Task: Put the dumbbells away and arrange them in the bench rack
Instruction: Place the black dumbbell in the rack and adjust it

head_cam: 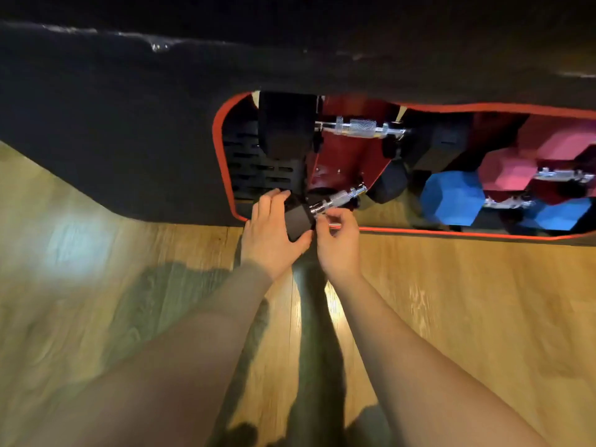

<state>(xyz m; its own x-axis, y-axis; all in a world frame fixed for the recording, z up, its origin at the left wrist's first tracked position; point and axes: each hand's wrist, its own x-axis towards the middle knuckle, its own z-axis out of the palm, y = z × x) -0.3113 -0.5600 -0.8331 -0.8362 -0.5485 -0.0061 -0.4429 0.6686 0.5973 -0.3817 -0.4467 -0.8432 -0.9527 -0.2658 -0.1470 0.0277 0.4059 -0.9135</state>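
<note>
A black hex dumbbell (342, 196) with a knurled chrome handle lies tilted at the front edge of the bench rack opening (222, 146). My left hand (271, 233) cups its near black head. My right hand (338, 243) pinches the handle just beside that head. The dumbbell's far head rests inside the rack at the right. A second black dumbbell (358, 128) sits higher up inside the rack on the red frame. Further right lie a blue dumbbell (451, 198) and a pink dumbbell (506, 171).
The black bench pad (129, 124) with red piping overhangs the rack and fills the top of the view. A slotted black panel (254, 169) lines the rack's left side. Wooden floor (467, 301) spreads below, with my shadow across it.
</note>
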